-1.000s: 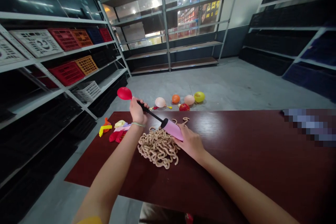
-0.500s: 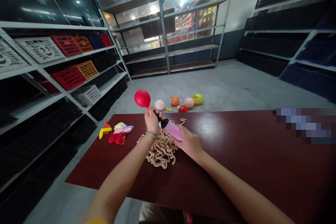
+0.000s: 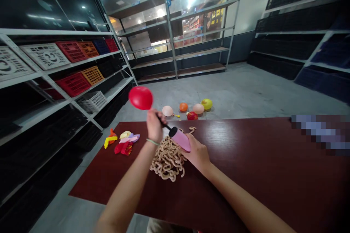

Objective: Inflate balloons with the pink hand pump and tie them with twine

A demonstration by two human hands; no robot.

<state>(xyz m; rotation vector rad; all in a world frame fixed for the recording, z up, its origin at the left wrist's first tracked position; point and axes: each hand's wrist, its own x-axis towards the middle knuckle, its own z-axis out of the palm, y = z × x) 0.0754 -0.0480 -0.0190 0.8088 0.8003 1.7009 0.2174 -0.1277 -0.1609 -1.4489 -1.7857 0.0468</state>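
A partly inflated red balloon (image 3: 140,98) stands up from my left hand (image 3: 154,125). The fingers of that hand are closed round the balloon's neck and the black end of a balloon pump. My right hand (image 3: 197,153) is wrapped round the pink body of the balloon pump (image 3: 181,139). Between the two hands a thin black rod shows, running out of the pump's black collar. Where the balloon's neck meets the pump is hidden by my left fingers. Beneath the hands lies a heap of beige, curly, cord-like pieces (image 3: 168,160) on the dark red-brown table (image 3: 246,167).
Flat balloons (image 3: 127,142) in several colours lie on the table's left. On the floor past the far edge rest several inflated balloons (image 3: 198,109). Shelving with plastic crates (image 3: 72,83) stands at left, and a metal rack (image 3: 175,56) at the back. A pixelated patch covers the table's right end.
The red balloon has grown larger. My left hand has moved slightly left, away from the pump body, and more of the black rod shows between the hands.
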